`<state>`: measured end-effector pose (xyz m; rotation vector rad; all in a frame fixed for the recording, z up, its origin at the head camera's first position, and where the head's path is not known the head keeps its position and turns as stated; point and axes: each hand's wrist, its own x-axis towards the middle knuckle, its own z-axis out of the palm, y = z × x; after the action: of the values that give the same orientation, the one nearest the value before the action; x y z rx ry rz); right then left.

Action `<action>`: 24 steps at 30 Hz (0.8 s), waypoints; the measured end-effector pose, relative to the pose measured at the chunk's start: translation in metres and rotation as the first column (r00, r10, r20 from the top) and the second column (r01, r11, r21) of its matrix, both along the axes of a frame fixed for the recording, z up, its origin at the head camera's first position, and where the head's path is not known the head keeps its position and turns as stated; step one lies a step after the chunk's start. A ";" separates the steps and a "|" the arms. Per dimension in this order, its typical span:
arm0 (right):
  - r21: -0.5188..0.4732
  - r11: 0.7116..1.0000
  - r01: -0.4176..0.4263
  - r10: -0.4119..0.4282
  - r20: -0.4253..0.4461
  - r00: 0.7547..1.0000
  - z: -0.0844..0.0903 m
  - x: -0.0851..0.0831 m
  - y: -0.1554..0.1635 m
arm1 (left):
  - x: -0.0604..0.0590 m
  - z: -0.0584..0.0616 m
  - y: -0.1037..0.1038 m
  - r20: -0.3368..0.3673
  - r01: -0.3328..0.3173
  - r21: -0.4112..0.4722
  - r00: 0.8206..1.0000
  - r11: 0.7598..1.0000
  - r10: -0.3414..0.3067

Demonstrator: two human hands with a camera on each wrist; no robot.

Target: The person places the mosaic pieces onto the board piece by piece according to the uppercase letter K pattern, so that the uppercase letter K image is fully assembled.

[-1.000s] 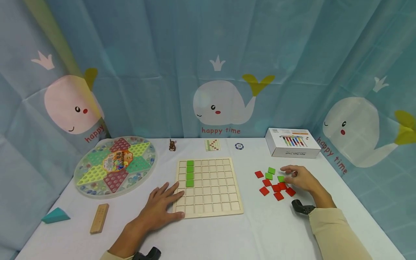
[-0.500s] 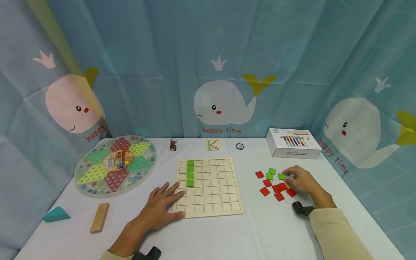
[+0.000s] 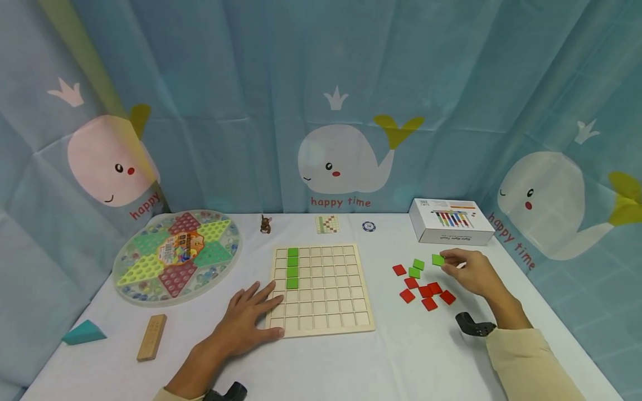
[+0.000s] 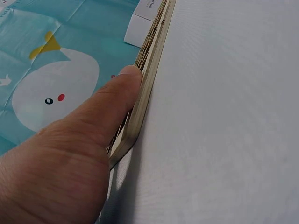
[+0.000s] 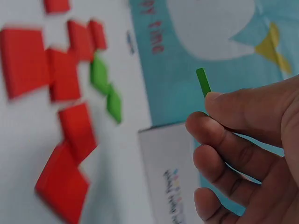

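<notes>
Green tile (image 3: 438,260): pinched by the right hand (image 3: 471,270) between thumb and finger, raised above the table (image 3: 401,356), on the near side of the white box (image 3: 446,223). Loose green tiles (image 3: 414,272) and red tiles (image 3: 407,295) lie to its left and nearer. Farther left: grid board (image 3: 326,306), four green squares (image 3: 293,272) in its second column. Left hand (image 3: 246,320): fingers spread, touching the board's left edge.
</notes>
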<state>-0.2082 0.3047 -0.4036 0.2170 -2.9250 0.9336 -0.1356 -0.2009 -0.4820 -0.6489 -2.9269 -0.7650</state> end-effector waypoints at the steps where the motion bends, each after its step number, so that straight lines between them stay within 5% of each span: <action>1: -0.010 1.000 -0.004 0.004 -0.011 1.000 0.003 0.001 -0.002 | 0.000 0.000 0.000 0.001 -0.002 -0.001 1.000 1.000 0.002; 8: -0.057 0.997 -0.058 0.050 -0.137 0.989 0.020 0.016 -0.022 | 0.001 -0.001 0.000 0.003 -0.003 0.005 1.000 1.000 0.003; 14: -0.097 0.982 -0.162 0.131 -0.266 0.955 0.029 0.028 -0.044 | 0.001 0.000 -0.001 -0.005 -0.001 0.002 1.000 1.000 0.001; 24: -0.158 0.960 -0.230 0.173 -0.310 0.935 0.038 0.040 -0.083 | 0.001 0.001 0.000 0.000 -0.001 0.000 1.000 1.000 0.001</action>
<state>-0.1683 0.2217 -0.3658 0.6002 -2.5561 1.0962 -0.1348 -0.2012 -0.4805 -0.6470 -2.9266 -0.7647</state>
